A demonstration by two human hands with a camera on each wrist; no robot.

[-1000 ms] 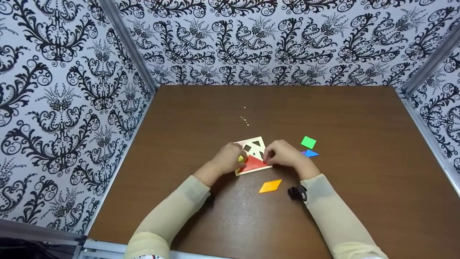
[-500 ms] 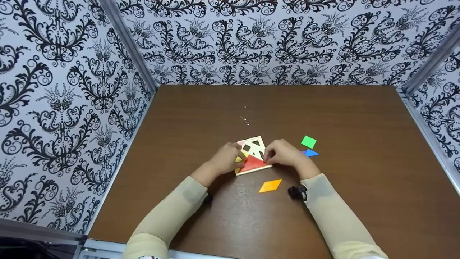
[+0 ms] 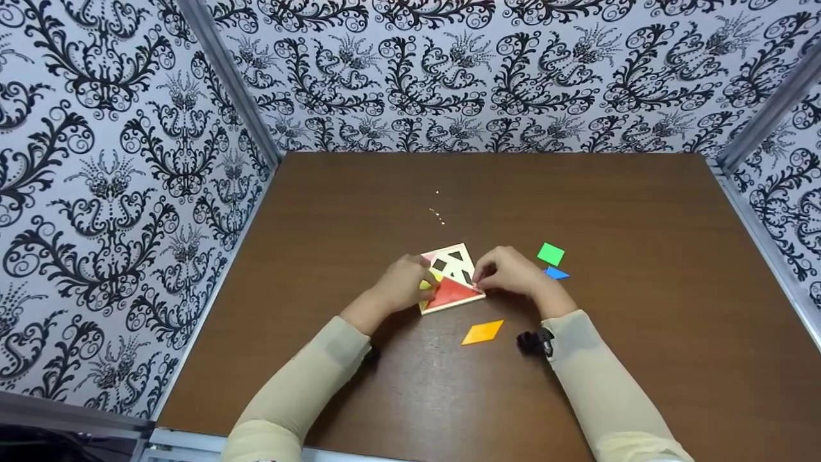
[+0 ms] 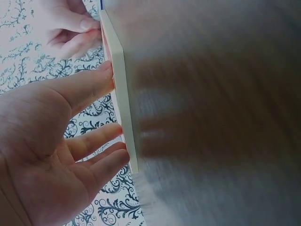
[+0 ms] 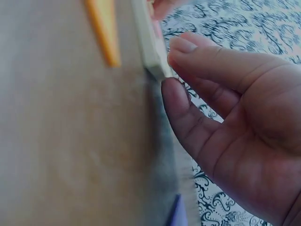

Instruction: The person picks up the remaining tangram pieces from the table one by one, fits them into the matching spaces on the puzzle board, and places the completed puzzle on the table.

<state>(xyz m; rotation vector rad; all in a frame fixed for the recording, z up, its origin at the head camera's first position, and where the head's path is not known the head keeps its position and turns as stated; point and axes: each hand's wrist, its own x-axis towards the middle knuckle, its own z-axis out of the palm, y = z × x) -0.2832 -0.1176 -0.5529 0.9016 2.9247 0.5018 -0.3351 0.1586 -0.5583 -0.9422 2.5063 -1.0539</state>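
A pale square board [image 3: 453,308] with dark cut-outs lies on the table, with a large red triangle [image 3: 453,292] along its near side and yellow and pink pieces at its left. My left hand [image 3: 403,282] rests over the board's left part, thumb by the red triangle; in the left wrist view the spread fingers of that hand [image 4: 61,127] touch the board [image 4: 123,94]. My right hand [image 3: 511,274] is at the board's right corner. The right wrist view shows the thumb and a finger of that hand [image 5: 235,108] closed about the corner of the board [image 5: 153,52].
An orange parallelogram [image 3: 482,332] lies in front of the board. To the right are a green square [image 3: 550,253] and a blue piece [image 3: 557,273], the latter partly behind my right hand. Small pale bits [image 3: 442,222] lie beyond the board. Patterned walls enclose the table [image 3: 616,212].
My right hand has shifted slightly right at the board's corner, covering the purple piece beside the blue one. My left hand stays in nearly the same place on the board.
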